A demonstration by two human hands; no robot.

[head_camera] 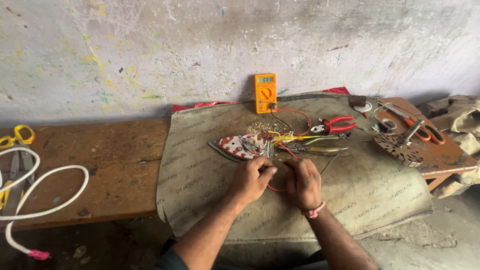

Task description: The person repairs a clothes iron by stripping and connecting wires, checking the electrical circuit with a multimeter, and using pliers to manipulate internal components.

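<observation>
While both hands meet at the middle of the cloth, a thin red wire (276, 188) runs between them: the left hand (252, 179) has its fingers pinched together on one end, and the right hand (303, 183), curled into a loose fist with a pink band at the wrist, has its fingers closed over the other, a short red loop showing just below the knuckles. That wire leads up to the opened iron soleplate (239, 146), which lies flat just beyond the fingertips, its red-and-white face up and a tangle of yellow, red and green leads spilling from its right side. Near that tangle sit red-handled pliers (334, 125), and an orange multimeter (265, 93) stands against the wall with its probe leads trailing down. All of this rests on a grey-green cloth (210, 200) draped over a worn wooden bench (110, 170). Far right, a round finned metal part (398, 146) and orange-handled scissors (425, 131); far left, a white cord (45, 195) and yellow-handled scissors (17, 136)
</observation>
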